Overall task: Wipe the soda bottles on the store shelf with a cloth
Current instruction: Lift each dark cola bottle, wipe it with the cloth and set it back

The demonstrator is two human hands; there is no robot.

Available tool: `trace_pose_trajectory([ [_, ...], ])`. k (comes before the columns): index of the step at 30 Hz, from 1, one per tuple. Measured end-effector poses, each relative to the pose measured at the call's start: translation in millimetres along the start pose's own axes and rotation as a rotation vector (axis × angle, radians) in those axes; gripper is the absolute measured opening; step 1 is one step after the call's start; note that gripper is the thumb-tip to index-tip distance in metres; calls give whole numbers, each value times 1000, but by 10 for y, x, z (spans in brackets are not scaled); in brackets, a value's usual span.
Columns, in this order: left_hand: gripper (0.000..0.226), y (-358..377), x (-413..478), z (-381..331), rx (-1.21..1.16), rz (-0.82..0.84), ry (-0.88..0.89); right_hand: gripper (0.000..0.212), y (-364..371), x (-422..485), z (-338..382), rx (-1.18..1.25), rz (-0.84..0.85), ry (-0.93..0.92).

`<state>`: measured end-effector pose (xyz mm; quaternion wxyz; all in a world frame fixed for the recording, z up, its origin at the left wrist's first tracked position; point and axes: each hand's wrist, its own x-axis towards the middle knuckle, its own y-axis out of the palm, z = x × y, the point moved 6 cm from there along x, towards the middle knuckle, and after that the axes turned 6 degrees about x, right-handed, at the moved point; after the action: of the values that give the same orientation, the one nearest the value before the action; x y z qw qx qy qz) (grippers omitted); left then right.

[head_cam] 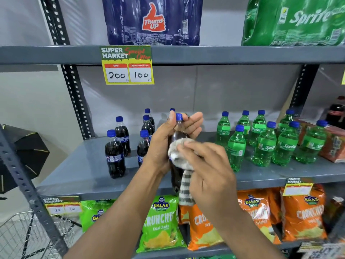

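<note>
My left hand (164, 141) grips a dark cola bottle (178, 134) with a blue cap around its neck and shoulder, holding it upright in front of the middle shelf (84, 165). My right hand (207, 165) presses a grey striped cloth (180, 155) against the bottle's middle; a tail of the cloth hangs down. Several more cola bottles (114, 156) stand on the shelf to the left. Several green Sprite bottles (264, 144) stand to the right.
Shrink-wrapped Thums Up (153, 21) and Sprite packs (293, 21) sit on the top shelf. A price tag (127, 65) hangs from its edge. Chip bags (160, 223) fill the shelf below. A wire basket (22, 234) stands at the lower left, a red carton (334, 143) at the right.
</note>
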<state>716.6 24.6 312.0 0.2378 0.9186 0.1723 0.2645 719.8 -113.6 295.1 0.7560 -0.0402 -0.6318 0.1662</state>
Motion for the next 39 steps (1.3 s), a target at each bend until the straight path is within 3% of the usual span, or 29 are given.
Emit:
trace_pose_trajectory([
  [5,35,-33,32,-83,-15,-10,44,44,20,-290,66,50,77,-5],
  [10,35,27,44,28,17,3,-8,41,6,87,14,1,-15,44],
  [17,35,-70,62,-91,38,-30,37,36,93,-399,55,16,65,11],
  [22,37,-38,59,43,64,-3,-26,39,45,5,35,8,-31,90],
  [29,36,-105,118,-130,1,-44,68,33,109,-382,89,-19,75,19],
  [39,35,-140,149,-101,-5,-52,73,38,106,-39,57,-40,-1,13],
])
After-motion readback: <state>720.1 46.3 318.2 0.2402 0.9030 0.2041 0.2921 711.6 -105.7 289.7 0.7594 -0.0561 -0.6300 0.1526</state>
